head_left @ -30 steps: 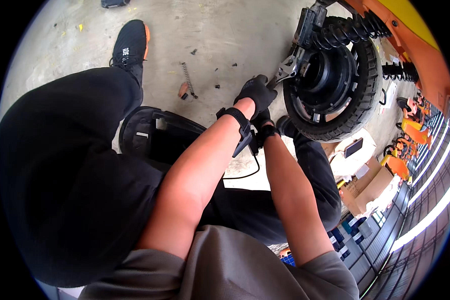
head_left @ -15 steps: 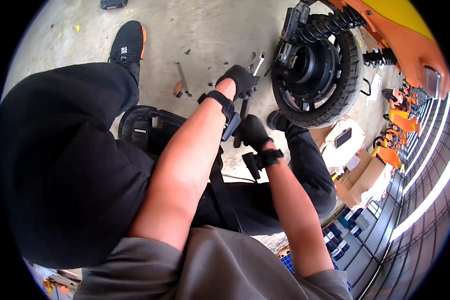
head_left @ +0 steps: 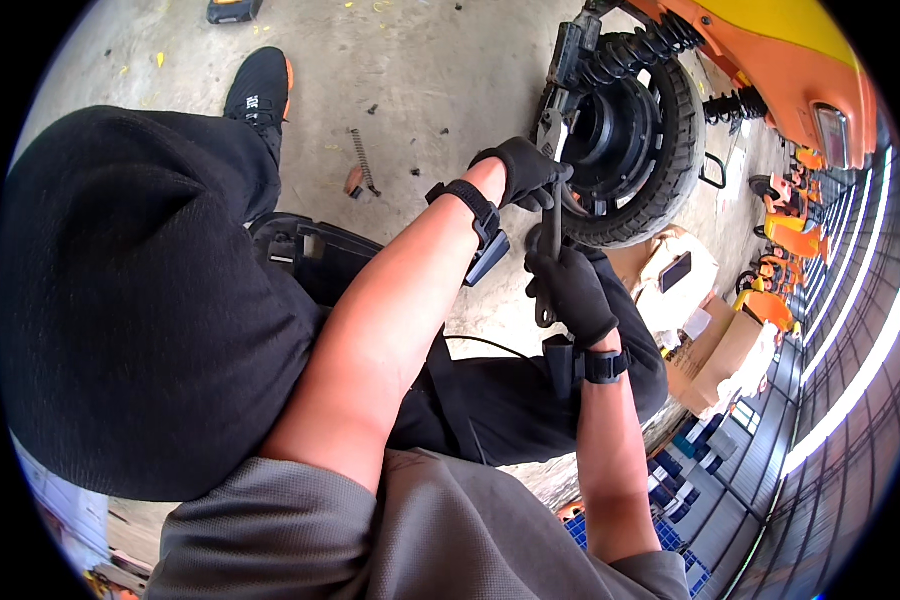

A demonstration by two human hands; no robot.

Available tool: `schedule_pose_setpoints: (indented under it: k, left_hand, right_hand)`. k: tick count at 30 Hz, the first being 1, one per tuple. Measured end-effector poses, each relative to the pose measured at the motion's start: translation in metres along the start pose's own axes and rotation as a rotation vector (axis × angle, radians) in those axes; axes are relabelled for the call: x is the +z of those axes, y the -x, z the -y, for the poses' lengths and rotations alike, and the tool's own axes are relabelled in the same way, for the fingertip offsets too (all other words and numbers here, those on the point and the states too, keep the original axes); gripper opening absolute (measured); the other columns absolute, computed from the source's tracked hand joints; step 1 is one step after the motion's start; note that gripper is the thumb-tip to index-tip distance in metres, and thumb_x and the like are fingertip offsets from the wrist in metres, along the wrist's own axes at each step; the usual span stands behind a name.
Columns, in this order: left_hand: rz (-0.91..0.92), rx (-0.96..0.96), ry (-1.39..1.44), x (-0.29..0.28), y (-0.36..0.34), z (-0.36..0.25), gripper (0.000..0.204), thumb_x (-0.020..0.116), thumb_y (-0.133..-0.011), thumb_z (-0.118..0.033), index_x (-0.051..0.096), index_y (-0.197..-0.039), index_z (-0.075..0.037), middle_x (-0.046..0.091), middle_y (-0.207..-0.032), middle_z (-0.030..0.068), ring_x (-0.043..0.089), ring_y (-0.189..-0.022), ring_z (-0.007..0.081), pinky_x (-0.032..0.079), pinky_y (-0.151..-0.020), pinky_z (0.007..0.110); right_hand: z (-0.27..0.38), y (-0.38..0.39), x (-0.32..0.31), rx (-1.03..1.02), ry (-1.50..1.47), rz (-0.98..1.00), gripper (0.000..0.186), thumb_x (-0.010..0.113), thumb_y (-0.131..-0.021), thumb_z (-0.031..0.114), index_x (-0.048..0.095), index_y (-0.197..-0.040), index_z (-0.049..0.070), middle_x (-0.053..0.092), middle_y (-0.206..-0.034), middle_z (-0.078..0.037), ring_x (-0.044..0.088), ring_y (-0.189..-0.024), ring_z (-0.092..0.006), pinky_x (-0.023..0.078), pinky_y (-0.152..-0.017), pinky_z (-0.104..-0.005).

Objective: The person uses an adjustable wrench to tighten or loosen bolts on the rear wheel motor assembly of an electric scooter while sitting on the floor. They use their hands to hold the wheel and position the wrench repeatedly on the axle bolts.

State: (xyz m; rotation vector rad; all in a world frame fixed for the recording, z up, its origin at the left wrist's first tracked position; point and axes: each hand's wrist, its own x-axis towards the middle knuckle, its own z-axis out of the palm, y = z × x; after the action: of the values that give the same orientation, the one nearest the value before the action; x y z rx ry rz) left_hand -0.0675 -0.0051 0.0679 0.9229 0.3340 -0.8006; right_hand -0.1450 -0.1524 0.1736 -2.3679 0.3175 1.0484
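My gloved left hand (head_left: 521, 171) is closed around the upper part of a wrench (head_left: 553, 225), whose shiny end reaches up to the metal fork fitting (head_left: 571, 62); whether they touch is unclear. My gloved right hand (head_left: 573, 288) grips the wrench's dark lower handle. Just right of the tool stands a black scooter wheel (head_left: 670, 168) with a treaded tyre, a coil shock (head_left: 633, 55) above it and orange bodywork (head_left: 792, 85) beyond.
A loose spring (head_left: 361, 157) and small dark pieces lie on the concrete floor (head_left: 390, 80). A black plastic panel (head_left: 315, 240) is between my legs. At right are cardboard (head_left: 715, 355), a phone (head_left: 675, 267) and several orange scooters (head_left: 795, 235).
The wrench came down off the fork half a second ago and has since moved back up to it. My right hand has shifted right along with the handle.
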Motion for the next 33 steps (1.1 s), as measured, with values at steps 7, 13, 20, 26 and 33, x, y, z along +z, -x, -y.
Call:
schedule_pose_setpoints:
  k: [7, 13, 20, 26, 33]
  left_hand:
    - [-0.11, 0.047, 0.062, 0.011, -0.006, 0.002, 0.034, 0.068, -0.087, -0.033, 0.063, -0.078, -0.001, 0.06, -0.059, 0.0085, 0.055, -0.044, 0.0147, 0.046, -0.043, 0.025]
    - [-0.126, 0.067, 0.097, 0.011, -0.023, 0.013, 0.034, 0.065, -0.089, -0.032, 0.061, -0.073, -0.002, 0.057, -0.056, 0.0068, 0.053, -0.044, 0.0141, 0.043, -0.042, 0.027]
    - [-0.233, 0.051, -0.141, 0.005, -0.035, 0.025, 0.029, 0.065, -0.088, -0.029, 0.063, -0.077, -0.003, 0.059, -0.059, 0.0063, 0.054, -0.047, 0.0151, 0.042, -0.047, 0.029]
    - [-0.462, 0.013, -0.387, -0.003, -0.054, 0.056, 0.039, 0.069, -0.079, -0.034, 0.066, -0.101, -0.002, 0.067, -0.101, 0.0194, 0.063, -0.098, 0.0321, 0.048, -0.085, 0.04]
    - [-0.575, 0.036, -0.55, -0.021, -0.055, 0.077, 0.057, 0.068, -0.077, -0.034, 0.055, -0.121, -0.001, 0.06, -0.117, 0.023, 0.057, -0.112, 0.0355, 0.046, -0.093, 0.04]
  right_hand:
    - [0.023, -0.001, -0.011, 0.003, 0.175, -0.047, 0.035, 0.059, -0.087, 0.03, 0.06, -0.082, -0.005, 0.064, -0.06, -0.013, 0.064, -0.055, -0.0211, 0.048, -0.052, -0.0341]
    - [0.003, -0.019, 0.001, -0.034, 0.104, -0.055, 0.035, 0.058, -0.088, 0.03, 0.06, -0.083, -0.004, 0.063, -0.06, -0.011, 0.064, -0.055, -0.0197, 0.048, -0.052, -0.0328]
    - [-0.032, -0.052, 0.02, -0.077, 0.214, 0.099, 0.029, 0.055, -0.087, 0.027, 0.06, -0.078, 0.0, 0.065, -0.066, -0.013, 0.066, -0.058, -0.0237, 0.051, -0.054, -0.0364]
    - [-0.077, -0.14, 0.064, 0.051, 0.411, 0.166, 0.046, 0.05, -0.087, 0.041, 0.067, -0.068, 0.003, 0.065, -0.061, -0.012, 0.066, -0.057, -0.0242, 0.052, -0.056, -0.0366]
    - [-0.177, -0.267, 0.121, -0.149, 0.239, 0.208, 0.025, 0.059, -0.087, 0.03, 0.068, -0.1, 0.012, 0.07, -0.084, -0.01, 0.068, -0.07, -0.0233, 0.054, -0.058, -0.0356]
